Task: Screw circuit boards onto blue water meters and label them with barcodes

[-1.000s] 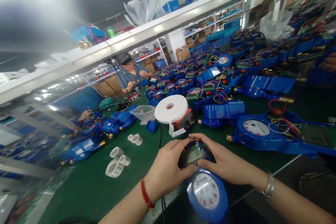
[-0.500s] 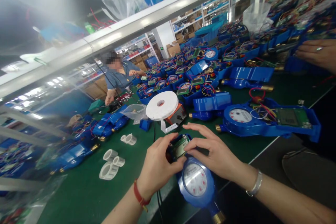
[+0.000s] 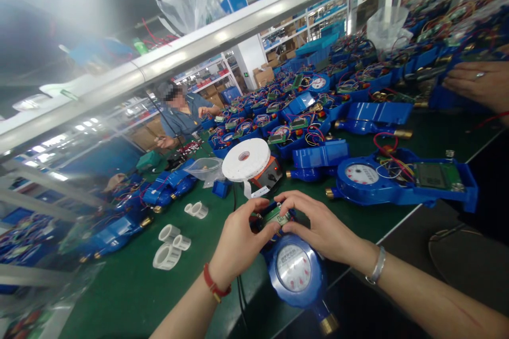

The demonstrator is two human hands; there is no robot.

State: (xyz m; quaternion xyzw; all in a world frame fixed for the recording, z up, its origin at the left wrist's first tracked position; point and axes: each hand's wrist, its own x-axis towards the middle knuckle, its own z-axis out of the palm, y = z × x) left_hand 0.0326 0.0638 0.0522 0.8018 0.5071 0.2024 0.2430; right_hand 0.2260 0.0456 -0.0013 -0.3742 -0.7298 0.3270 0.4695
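A blue water meter with a round white dial lies in front of me at the table's front edge, its brass end toward me. At its far end is a green circuit board with a small display. My left hand pinches the board's left side between thumb and fingers. From the right, my right hand grips the board's other side, fingers curled over its far edge and thumb near the dial. The fingers partly hide the board and the housing under it.
An open blue meter with wires and a display lies to the right, closed ones behind it. A white tape roll stands ahead, label rolls on the left. Many meters fill the back. Co-workers' hands show at right and far left.
My right hand's fingers, raised before, have curled down onto the board's right side. The meter has shifted very slightly. The co-worker at the far left has raised one hand a little.
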